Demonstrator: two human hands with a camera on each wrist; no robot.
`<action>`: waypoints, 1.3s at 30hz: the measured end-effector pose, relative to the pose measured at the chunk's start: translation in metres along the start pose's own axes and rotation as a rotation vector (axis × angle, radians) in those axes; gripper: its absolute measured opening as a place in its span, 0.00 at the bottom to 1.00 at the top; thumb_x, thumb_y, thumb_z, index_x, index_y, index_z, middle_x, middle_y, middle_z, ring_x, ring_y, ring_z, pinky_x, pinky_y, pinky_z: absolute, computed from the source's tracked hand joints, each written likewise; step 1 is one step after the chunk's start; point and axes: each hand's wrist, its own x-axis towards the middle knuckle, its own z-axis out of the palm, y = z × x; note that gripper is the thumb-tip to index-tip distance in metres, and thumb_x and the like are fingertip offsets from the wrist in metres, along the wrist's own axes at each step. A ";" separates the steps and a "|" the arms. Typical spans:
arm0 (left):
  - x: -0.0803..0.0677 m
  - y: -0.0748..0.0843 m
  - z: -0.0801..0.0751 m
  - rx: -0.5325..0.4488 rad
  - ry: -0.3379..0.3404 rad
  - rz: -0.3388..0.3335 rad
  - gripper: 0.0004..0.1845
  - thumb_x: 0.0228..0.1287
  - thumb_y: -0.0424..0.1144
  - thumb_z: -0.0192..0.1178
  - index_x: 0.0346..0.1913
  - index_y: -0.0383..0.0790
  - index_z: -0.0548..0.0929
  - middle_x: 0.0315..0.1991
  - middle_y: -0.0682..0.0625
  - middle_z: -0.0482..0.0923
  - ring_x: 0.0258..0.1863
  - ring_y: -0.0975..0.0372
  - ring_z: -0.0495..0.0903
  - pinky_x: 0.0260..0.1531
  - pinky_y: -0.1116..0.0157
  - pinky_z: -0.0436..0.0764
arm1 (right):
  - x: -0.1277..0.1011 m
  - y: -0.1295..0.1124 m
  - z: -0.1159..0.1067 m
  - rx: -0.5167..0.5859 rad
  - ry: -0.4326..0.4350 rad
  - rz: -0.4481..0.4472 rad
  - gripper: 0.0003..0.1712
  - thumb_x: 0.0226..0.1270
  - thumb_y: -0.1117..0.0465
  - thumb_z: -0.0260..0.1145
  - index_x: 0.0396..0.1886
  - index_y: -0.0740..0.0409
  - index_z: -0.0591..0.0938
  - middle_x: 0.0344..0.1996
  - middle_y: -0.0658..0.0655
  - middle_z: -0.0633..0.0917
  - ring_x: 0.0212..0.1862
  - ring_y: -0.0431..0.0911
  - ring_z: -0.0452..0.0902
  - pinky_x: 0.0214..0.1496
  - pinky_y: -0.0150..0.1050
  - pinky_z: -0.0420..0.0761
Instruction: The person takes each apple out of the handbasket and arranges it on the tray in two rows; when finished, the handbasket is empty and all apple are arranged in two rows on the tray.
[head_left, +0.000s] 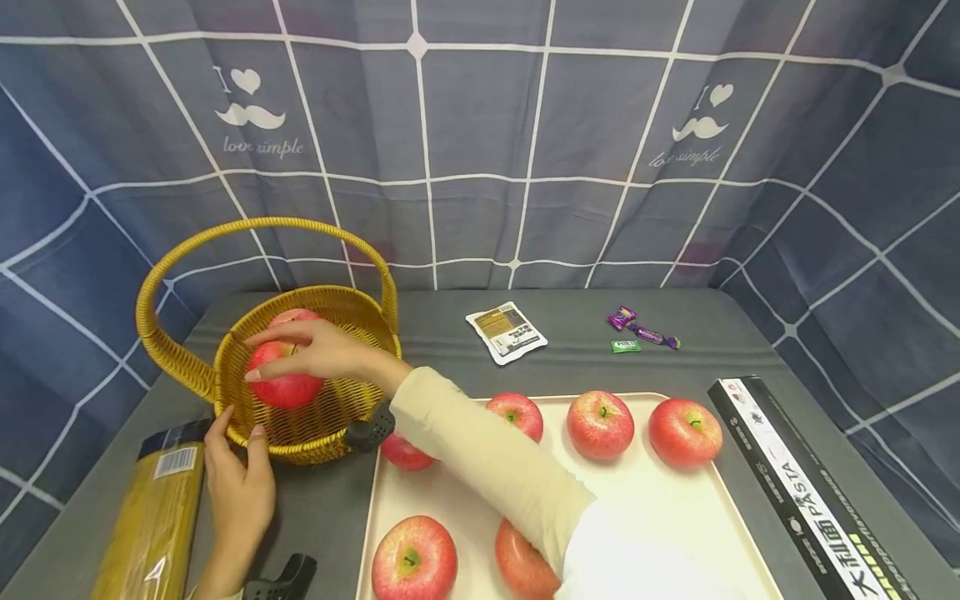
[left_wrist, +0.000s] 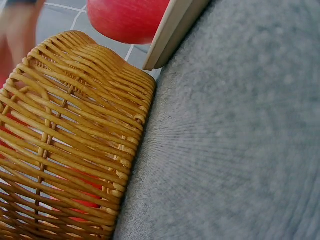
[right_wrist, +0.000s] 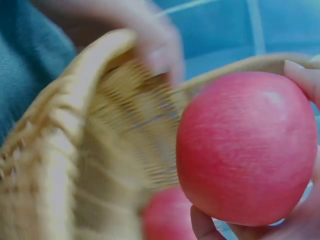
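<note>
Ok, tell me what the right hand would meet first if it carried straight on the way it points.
Likely the basket's far left rim: the right hand, gripping an apple, points left across the basket. Depth is unclear.

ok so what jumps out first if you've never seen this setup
The right hand grips a red apple over the yellow wicker basket at the table's left, while the left hand touches the basket's near rim. More red apples lie on a cream tray at front centre.
</note>
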 end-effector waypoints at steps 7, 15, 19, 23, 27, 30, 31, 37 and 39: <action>-0.003 -0.002 -0.002 0.047 0.019 -0.034 0.26 0.67 0.40 0.42 0.68 0.44 0.55 0.55 0.36 0.62 0.42 0.49 0.62 0.39 0.55 0.58 | -0.096 -0.024 -0.058 -0.049 -0.028 -0.202 0.28 0.47 0.55 0.72 0.52 0.41 0.78 0.51 0.39 0.75 0.53 0.31 0.67 0.49 0.30 0.75; -0.004 0.000 -0.003 -0.011 -0.020 -0.073 0.27 0.67 0.42 0.41 0.68 0.43 0.54 0.64 0.35 0.55 0.61 0.41 0.57 0.55 0.42 0.56 | -0.249 0.031 -0.103 -0.209 0.021 -0.153 0.26 0.46 0.52 0.73 0.50 0.43 0.79 0.54 0.49 0.74 0.56 0.40 0.68 0.49 0.36 0.77; -0.003 0.001 -0.001 -0.020 -0.025 -0.067 0.27 0.67 0.42 0.41 0.68 0.43 0.54 0.65 0.35 0.54 0.65 0.41 0.53 0.59 0.41 0.53 | -0.314 0.068 -0.105 -0.299 0.103 -0.098 0.25 0.48 0.51 0.72 0.50 0.41 0.79 0.53 0.48 0.75 0.57 0.37 0.66 0.48 0.32 0.75; -0.001 0.001 0.000 -0.008 -0.018 -0.053 0.26 0.67 0.41 0.41 0.67 0.42 0.55 0.64 0.34 0.56 0.63 0.40 0.56 0.56 0.41 0.55 | -0.361 0.094 -0.095 -0.372 0.175 -0.084 0.27 0.47 0.53 0.72 0.50 0.41 0.78 0.52 0.47 0.76 0.55 0.33 0.67 0.48 0.27 0.73; -0.001 0.000 0.000 -0.001 -0.022 -0.060 0.26 0.67 0.41 0.41 0.68 0.43 0.54 0.64 0.34 0.55 0.61 0.40 0.57 0.54 0.42 0.56 | -0.385 0.108 -0.081 -0.419 0.177 -0.124 0.30 0.46 0.54 0.73 0.53 0.47 0.76 0.52 0.46 0.75 0.54 0.32 0.67 0.49 0.25 0.71; -0.002 0.000 0.000 -0.006 -0.037 -0.062 0.27 0.67 0.41 0.41 0.68 0.42 0.53 0.65 0.34 0.54 0.62 0.40 0.56 0.56 0.41 0.55 | -0.392 0.111 -0.073 -0.428 0.175 -0.128 0.33 0.46 0.55 0.72 0.55 0.48 0.74 0.53 0.45 0.74 0.54 0.32 0.67 0.51 0.23 0.69; -0.002 0.000 0.000 -0.010 -0.039 -0.059 0.27 0.67 0.41 0.41 0.68 0.41 0.53 0.65 0.33 0.54 0.63 0.39 0.54 0.56 0.41 0.54 | -0.394 0.111 -0.071 -0.434 0.172 -0.126 0.33 0.47 0.55 0.72 0.56 0.49 0.73 0.54 0.45 0.73 0.54 0.32 0.66 0.52 0.23 0.68; -0.003 0.000 0.000 0.016 -0.018 -0.060 0.26 0.67 0.41 0.40 0.68 0.43 0.54 0.62 0.34 0.58 0.54 0.43 0.61 0.48 0.45 0.59 | -0.396 0.106 -0.069 -0.560 0.190 -0.085 0.36 0.50 0.49 0.70 0.60 0.47 0.70 0.57 0.44 0.71 0.58 0.31 0.64 0.54 0.21 0.65; -0.002 0.000 -0.001 0.016 -0.024 -0.064 0.26 0.68 0.42 0.40 0.68 0.44 0.53 0.63 0.34 0.57 0.56 0.42 0.61 0.49 0.44 0.58 | -0.396 0.103 -0.071 -0.591 0.203 -0.070 0.37 0.49 0.47 0.70 0.60 0.46 0.69 0.57 0.43 0.72 0.58 0.30 0.64 0.54 0.22 0.66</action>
